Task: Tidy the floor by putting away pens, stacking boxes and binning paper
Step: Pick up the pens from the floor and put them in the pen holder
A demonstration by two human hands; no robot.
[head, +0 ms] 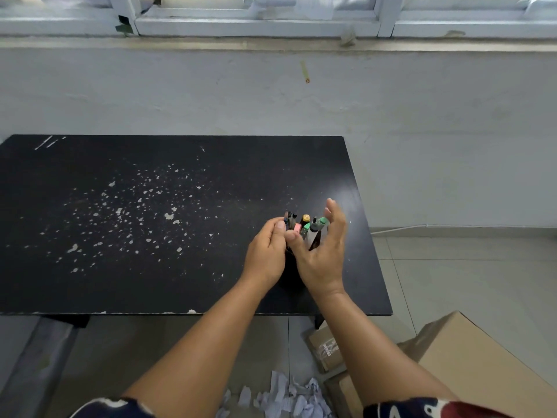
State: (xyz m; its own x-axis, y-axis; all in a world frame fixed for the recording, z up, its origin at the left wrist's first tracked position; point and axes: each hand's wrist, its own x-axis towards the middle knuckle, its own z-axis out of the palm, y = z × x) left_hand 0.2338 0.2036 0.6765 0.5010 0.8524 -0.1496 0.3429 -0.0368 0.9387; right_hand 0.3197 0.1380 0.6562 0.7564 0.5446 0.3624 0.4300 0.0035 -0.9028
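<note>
Even, soft daylight, fairly bright; source seems to be the window (pixel 256 13) along the top edge. White frames there slightly washed out. Pale glare patch on the black table (pixel 150 267) near its right edge. Shadows weak and diffuse, darkest under the table's near edge. Wide-angle bend: sill and table edges bow. Centre sharp; corners softer, sleeves at the bottom edge blurred.

Black table (pixel 150 221), white-speckled, bears pen holder (pixel 291 267); floor (pixel 452 282): boxes (pixel 482 357), torn paper (pixel 289 396).
</note>
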